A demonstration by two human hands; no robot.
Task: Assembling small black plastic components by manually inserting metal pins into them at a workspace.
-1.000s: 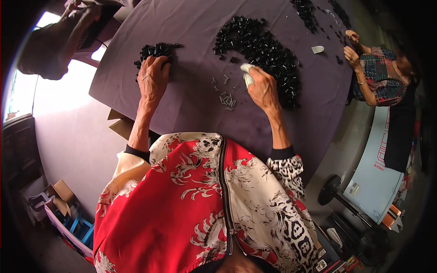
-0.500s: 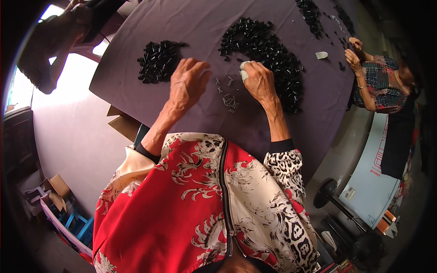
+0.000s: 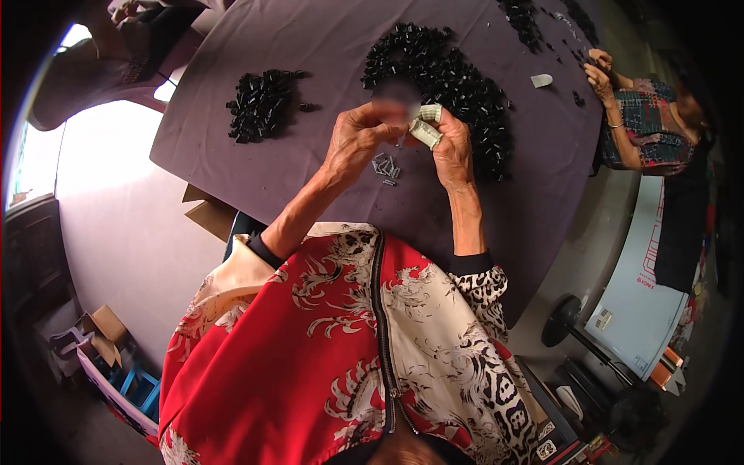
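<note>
Left hand (image 3: 353, 143) has left the small black pile (image 3: 260, 105) and now meets right hand (image 3: 449, 143), both pinching a small part above the grey pins (image 3: 385, 168) on the tabletop (image 3: 310, 46): assembly underway.

Dark purple table cloth (image 3: 310, 46), black small parts in big pile (image 3: 457, 77) and smaller pile (image 3: 260, 105), grey metal bits (image 3: 385, 169), red-and-cream floral jacket (image 3: 325, 349) with leopard-print sleeve (image 3: 480, 291), white-taped fingers (image 3: 426, 128).

Left hand (image 3: 355, 143): raised, fingers pinched together. Right hand (image 3: 452, 146): raised opposite, fingers curled, fingertips meeting the left's. Both forearms extended forward.
</note>
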